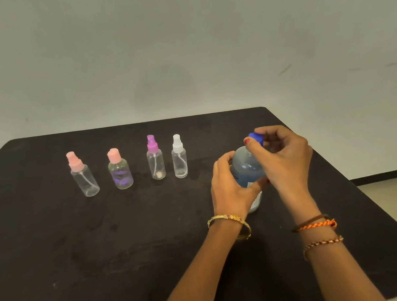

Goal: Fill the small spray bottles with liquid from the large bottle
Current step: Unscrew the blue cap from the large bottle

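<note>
The right hand [283, 156] is pinching the blue cap [256, 138] of the large bottle [247, 169] between thumb and curled fingers, closing over it from above. The left hand [230, 186] is wrapping round the bottle's body, thumb on the near side and fingers on the far side, holding it upright on the table [56, 251], right of centre. There is one large bottle: clear plastic, rounded at the shoulder, showing bluish liquid inside and a pale label low down, much of it hidden by the two hands.

To its left four small bottles are standing in a loose row, apart from each other, all clear-bodied. Nearest is the white-topped spray bottle [179, 158], just beside it the purple-topped spray bottle [155, 159]; both are showing a dip tube inside. Further left is standing the pink flip-cap bottle [120, 170], rounder and shorter, with a purplish print on its front. At the far left is the pink-topped spray bottle [82, 176], also with a dip tube. So three carry spray heads and one a plain cap.

The left wrist is wearing one gold bangle [229, 220]; the right is wearing three bands [320, 233]. The table is covered in dark cloth.
</note>
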